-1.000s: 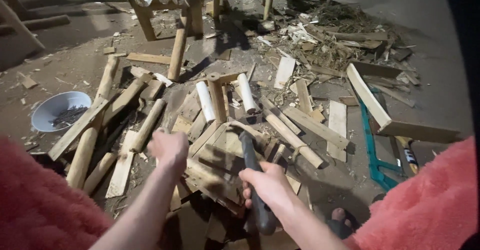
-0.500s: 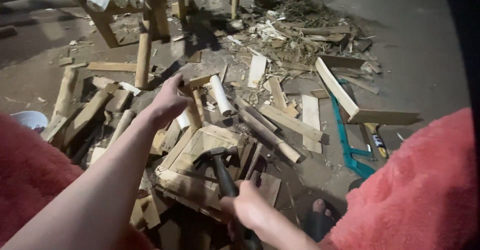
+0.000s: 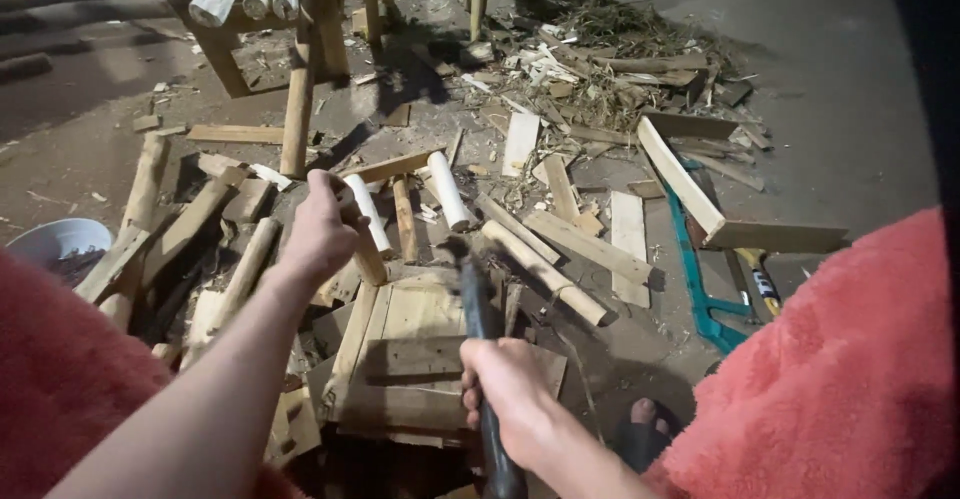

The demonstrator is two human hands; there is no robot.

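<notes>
No packages, signs or screens show; only a small, illegible label on the yellow-handled tool.

A short round wooden peg stands tilted at the left far corner of a pale slatted wooden frame; a dark-handled hammer lies over the frame's right side.

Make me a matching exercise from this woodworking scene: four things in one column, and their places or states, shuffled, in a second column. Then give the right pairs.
Things:
1. hammer
2. left hand
3. saw with the teal frame
4. white bowl

Places or states:
A. at the left edge of the view, on the ground
B. held by its dark handle in the right hand
C. lying on the ground at the right, beside a long plank
D. closed around a short wooden stick above the small wooden frame

Pairs: 1-B, 2-D, 3-C, 4-A
</notes>
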